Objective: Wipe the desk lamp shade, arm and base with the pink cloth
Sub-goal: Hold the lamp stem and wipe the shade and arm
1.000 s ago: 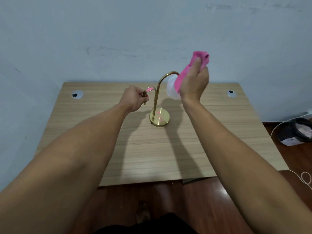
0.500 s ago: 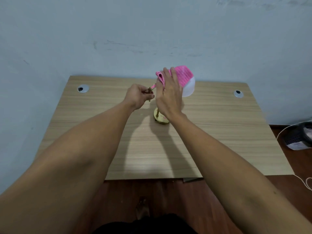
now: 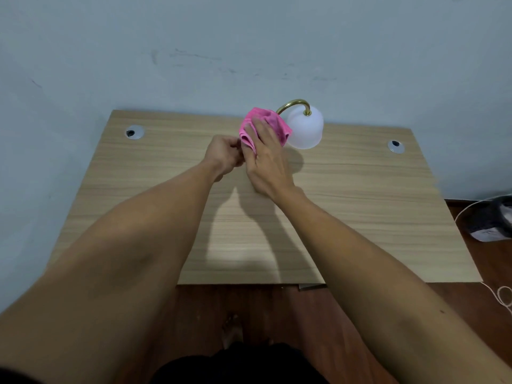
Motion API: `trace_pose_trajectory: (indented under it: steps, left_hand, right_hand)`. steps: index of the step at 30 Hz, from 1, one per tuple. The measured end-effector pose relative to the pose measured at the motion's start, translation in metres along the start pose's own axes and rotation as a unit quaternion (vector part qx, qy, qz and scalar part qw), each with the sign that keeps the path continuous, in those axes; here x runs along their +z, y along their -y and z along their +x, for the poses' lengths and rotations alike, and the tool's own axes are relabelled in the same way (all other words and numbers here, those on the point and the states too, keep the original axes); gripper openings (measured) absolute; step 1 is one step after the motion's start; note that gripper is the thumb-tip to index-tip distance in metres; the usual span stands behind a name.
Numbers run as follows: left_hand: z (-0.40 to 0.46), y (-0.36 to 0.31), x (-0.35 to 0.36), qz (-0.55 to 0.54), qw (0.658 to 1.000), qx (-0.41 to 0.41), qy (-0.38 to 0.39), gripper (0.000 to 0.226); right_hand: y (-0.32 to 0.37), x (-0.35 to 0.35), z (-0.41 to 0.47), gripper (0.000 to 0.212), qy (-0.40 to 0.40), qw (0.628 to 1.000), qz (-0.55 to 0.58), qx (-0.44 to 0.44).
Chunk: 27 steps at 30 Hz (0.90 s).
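The desk lamp stands toward the back of the wooden desk (image 3: 360, 217), near the pale blue wall (image 3: 249, 45); only its upper part shows, since both hands cover the stem and base. The brass arm (image 3: 293, 102) curves up and over from behind the cloth and ends at the top of the white shade (image 3: 306, 128), which hangs mouth-down just right of the arm's curve.

The pink cloth (image 3: 273, 123) is bunched just left of the shade, its right edge touching or almost touching the shade's lower left side; it wraps the place where the lamp's stem would rise. The right hand (image 3: 267, 159) lies over the cloth from the near side, fingers (image 3: 260, 128) extended and pressed flat onto the fabric, holding it against the lamp beneath. The left hand (image 3: 224, 155) sits immediately left of the cloth, fingers curled inward into a closed grip and touching the cloth's left fold; what it pinches is hidden, so I cannot tell whether it holds cloth or a lamp part.

Two round cable grommets sit in the desk, one (image 3: 134, 133) well left of the lamp, the other (image 3: 395, 146) well right of it; the hands' shadow falls on the desk in front of the lamp. Far right of the lamp, on the dark floor, lie a dark bin (image 3: 493, 220) and a white cord (image 3: 501, 297).
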<state>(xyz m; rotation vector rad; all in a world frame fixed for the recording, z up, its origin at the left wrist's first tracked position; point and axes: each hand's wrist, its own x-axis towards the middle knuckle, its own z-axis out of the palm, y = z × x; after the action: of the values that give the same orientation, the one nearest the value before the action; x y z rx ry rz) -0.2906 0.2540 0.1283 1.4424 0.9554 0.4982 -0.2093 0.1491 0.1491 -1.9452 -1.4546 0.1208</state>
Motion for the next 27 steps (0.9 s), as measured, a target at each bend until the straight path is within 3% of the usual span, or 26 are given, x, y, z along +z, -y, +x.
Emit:
trace_pose_trajectory:
  steps: [4, 9, 11, 14, 18, 23, 27]
  left_hand:
    - [-0.001, 0.0, 0.007, 0.014, 1.0, -0.016, 0.0, 0.022]
    - [-0.003, -0.002, 0.009, 0.007, 1.0, -0.021, 0.015, 0.011]
    - [-0.002, -0.002, 0.008, 0.011, 1.0, -0.013, 0.012, 0.011]
    - [0.002, 0.0, 0.007, 0.015, 1.0, -0.018, 0.001, 0.019]
    - [0.001, 0.0, 0.007, 0.007, 1.0, -0.013, 0.018, 0.01]
    - [0.004, 0.002, 0.004, 0.019, 1.0, -0.015, 0.003, 0.018]
    - [0.004, 0.002, 0.005, 0.014, 1.0, -0.012, 0.016, 0.016]
  right_hand:
    - [-0.025, -0.011, -0.008, 0.054, 0.031, 0.993, -0.044, -0.105]
    - [-0.016, -0.024, -0.012, 0.046, 0.0, 0.999, 0.052, -0.015]
    - [-0.013, -0.021, -0.01, 0.044, 0.001, 0.998, 0.048, -0.03]
    - [-0.022, -0.026, -0.009, 0.042, 0.029, 0.992, -0.007, -0.125]
    - [-0.017, -0.037, -0.007, 0.041, 0.007, 0.999, 0.025, -0.041]
    - [-0.024, -0.031, -0.004, 0.041, 0.052, 0.989, -0.03, -0.137]
    - [-0.019, -0.036, -0.004, 0.04, 0.013, 0.998, -0.005, -0.068]
